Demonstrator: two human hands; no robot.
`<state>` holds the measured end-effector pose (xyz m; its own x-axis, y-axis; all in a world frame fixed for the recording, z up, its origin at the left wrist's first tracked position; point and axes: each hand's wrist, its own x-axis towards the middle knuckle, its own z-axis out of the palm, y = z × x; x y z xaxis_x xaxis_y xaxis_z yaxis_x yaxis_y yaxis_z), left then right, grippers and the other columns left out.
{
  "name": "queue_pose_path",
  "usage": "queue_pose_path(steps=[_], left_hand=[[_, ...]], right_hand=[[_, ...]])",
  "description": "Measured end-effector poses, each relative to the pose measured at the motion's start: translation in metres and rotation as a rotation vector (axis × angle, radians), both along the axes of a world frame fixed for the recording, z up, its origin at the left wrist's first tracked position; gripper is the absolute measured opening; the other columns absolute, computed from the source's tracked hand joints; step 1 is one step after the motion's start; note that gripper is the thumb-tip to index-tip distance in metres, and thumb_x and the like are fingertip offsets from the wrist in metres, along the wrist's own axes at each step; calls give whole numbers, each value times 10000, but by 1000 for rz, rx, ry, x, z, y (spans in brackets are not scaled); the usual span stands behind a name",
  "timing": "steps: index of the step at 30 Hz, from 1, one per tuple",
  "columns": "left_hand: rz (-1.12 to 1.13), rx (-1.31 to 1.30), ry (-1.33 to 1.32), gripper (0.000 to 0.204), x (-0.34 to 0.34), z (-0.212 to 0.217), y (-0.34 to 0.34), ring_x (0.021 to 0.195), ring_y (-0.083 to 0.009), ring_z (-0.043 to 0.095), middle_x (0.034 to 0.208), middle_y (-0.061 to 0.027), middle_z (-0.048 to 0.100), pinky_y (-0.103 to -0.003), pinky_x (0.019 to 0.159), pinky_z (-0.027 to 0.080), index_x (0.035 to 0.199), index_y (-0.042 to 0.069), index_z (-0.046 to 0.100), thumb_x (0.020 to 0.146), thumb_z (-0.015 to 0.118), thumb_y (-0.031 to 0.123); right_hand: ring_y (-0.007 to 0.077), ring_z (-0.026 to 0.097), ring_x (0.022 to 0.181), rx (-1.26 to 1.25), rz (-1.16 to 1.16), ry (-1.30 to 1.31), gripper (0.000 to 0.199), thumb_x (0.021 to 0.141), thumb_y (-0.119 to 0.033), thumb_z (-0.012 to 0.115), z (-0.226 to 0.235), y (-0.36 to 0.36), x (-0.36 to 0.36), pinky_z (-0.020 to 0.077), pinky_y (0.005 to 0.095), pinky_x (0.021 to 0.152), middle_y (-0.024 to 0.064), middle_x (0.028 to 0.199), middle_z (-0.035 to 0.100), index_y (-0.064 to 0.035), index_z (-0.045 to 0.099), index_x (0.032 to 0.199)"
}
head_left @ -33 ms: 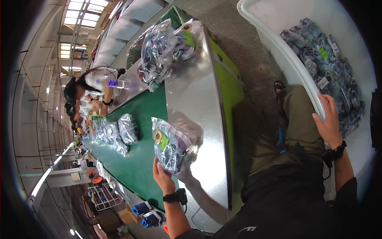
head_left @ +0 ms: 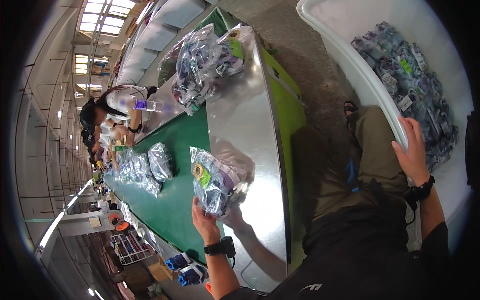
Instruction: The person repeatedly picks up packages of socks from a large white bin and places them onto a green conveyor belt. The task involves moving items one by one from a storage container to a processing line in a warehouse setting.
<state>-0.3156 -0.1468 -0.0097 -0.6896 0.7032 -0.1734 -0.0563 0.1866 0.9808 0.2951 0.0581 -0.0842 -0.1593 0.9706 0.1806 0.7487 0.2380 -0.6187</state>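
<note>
A clear plastic bag (head_left: 215, 182) with grey and purple contents and a green label is tilted over the bare metal table end. My left hand (head_left: 205, 222) is at its lower edge, fingers closed on the plastic; the fingertips are partly hidden behind it. On the right, my right hand (head_left: 414, 150) grips the rim of a large white bin (head_left: 345, 65), the fingers curled over it. Inside the bin lies a heap of similar bagged pieces (head_left: 410, 95).
A green belt (head_left: 190, 215) runs away to the left, carrying several bagged pieces (head_left: 160, 162). More bags (head_left: 197, 65) are piled at the metal table's (head_left: 250, 115) far end. Co-workers (head_left: 120, 110) stand along the belt near a bottle (head_left: 145, 105). Blue shoes (head_left: 191, 275) sit beside it.
</note>
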Motion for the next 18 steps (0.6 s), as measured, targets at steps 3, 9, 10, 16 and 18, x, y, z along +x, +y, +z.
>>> queue_pose_path(steps=[3,9,10,16,18], left_hand=[[47,48,-76,668,18,7,17,1236,-219,611,1506,-175,514,-361,1017,516,1615,35,332,1044,652,168],[4,107,-53,693,67,19,82,1262,-258,594,1494,-169,511,-380,1066,490,1620,24,295,1011,622,70],[-52,173,-80,721,81,20,92,1255,-270,601,1515,-174,491,-386,1079,489,1629,20,278,981,593,34],[-411,126,-190,829,196,44,125,1352,-319,538,1570,-213,435,-438,1140,451,1643,22,252,917,644,101],[-565,136,-245,850,243,41,133,1373,-337,520,1572,-219,432,-452,1151,437,1641,25,254,905,673,91]], right_hand=[[392,534,1260,15,2,-4,689,858,-31,706,0,0,-1,445,441,1080,188,1394,474,-38,480,1509],[392,557,1237,13,-17,27,658,828,-58,746,11,1,-9,463,447,1063,178,1371,499,-49,531,1450],[389,561,1234,25,-14,25,643,820,-66,754,15,1,-10,466,445,1059,175,1367,506,-50,547,1429],[267,614,1219,-257,181,681,585,945,-232,782,46,-12,-39,511,392,1024,133,1297,626,-41,540,1442],[192,643,1185,-686,258,1020,710,996,-304,759,53,-17,-51,538,322,990,165,1350,611,-3,409,1534]])
